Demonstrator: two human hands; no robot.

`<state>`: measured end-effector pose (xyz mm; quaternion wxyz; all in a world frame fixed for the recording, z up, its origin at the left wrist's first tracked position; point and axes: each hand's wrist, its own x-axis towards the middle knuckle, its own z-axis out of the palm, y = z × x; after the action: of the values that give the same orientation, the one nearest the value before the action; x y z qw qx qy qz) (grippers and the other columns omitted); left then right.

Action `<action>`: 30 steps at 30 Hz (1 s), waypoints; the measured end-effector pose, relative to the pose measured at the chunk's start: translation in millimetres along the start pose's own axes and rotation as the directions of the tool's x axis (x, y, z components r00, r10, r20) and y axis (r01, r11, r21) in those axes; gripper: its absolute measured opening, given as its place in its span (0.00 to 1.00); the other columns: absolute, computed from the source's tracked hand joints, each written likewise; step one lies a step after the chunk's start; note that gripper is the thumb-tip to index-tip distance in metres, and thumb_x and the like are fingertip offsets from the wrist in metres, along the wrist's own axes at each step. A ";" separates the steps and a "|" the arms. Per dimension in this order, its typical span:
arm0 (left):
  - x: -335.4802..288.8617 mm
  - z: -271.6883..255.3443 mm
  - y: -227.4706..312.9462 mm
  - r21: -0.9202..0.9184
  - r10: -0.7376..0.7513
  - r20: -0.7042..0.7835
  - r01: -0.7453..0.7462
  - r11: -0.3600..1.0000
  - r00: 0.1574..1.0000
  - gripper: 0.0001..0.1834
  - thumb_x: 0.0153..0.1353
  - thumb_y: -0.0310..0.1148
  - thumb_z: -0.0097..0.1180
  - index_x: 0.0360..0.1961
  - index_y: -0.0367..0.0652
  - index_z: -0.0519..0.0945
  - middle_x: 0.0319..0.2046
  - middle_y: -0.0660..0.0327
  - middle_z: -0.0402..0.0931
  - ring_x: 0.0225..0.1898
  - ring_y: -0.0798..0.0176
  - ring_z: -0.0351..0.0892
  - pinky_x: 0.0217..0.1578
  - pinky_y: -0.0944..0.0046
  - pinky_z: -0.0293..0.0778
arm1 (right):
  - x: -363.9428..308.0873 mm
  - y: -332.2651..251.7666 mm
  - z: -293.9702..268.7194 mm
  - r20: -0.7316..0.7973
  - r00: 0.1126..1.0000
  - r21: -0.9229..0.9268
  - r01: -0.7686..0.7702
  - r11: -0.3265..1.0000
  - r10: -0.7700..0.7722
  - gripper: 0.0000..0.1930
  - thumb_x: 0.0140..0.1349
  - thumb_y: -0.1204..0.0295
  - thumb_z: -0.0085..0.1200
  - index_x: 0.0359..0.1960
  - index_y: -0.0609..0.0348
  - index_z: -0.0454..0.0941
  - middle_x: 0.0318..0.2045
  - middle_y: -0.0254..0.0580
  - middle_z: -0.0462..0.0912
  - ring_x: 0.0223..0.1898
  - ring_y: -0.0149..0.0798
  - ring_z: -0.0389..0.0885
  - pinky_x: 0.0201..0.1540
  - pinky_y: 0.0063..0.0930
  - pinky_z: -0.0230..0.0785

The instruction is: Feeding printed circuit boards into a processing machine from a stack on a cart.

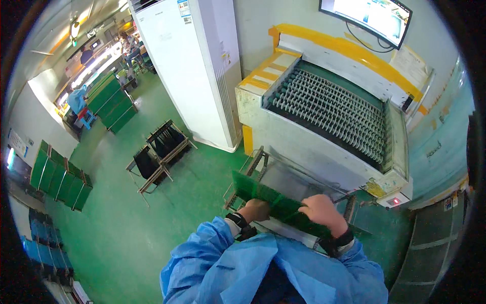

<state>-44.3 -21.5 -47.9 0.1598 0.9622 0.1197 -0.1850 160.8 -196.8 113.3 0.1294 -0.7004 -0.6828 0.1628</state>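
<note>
A long, thin green panel (271,197) is held in front of me, slanting down from left to right. My left hand (257,210) is closed on its near side, toward the left end. Near the right end, my right hand (323,210) is curled round the panel, with its fingertips partly hidden. Beneath the panel stands a metal rack (260,164), whose middle is partly covered by the panel and my arms. Both my forearms wear blue sleeves and dark wrist bands.
Just beyond the rack is a pale machine (309,137) with a bed of rollers (329,109). A tall white cabinet unit (187,66) stands left of it. Smaller racks with dark panels (164,139) and stacked green panels (61,177) are on the green floor. Two people work far left.
</note>
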 end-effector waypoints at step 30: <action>8.6 -18.2 5.3 -0.067 -0.078 -0.027 0.076 0.995 0.997 0.14 0.52 0.45 0.65 0.34 0.50 0.87 0.34 0.57 0.86 0.39 0.47 0.86 0.39 0.49 0.82 | 29.5 209.8 -54.0 -0.281 0.610 0.785 0.590 -0.188 0.741 0.11 0.63 0.78 0.61 0.46 0.54 0.78 0.43 0.34 0.83 0.42 0.36 0.80 0.49 0.35 0.74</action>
<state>-29.2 -18.6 -33.9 0.1823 0.9538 0.1651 -0.1728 374.9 -172.3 76.5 0.8805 -0.3533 -0.0806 0.3055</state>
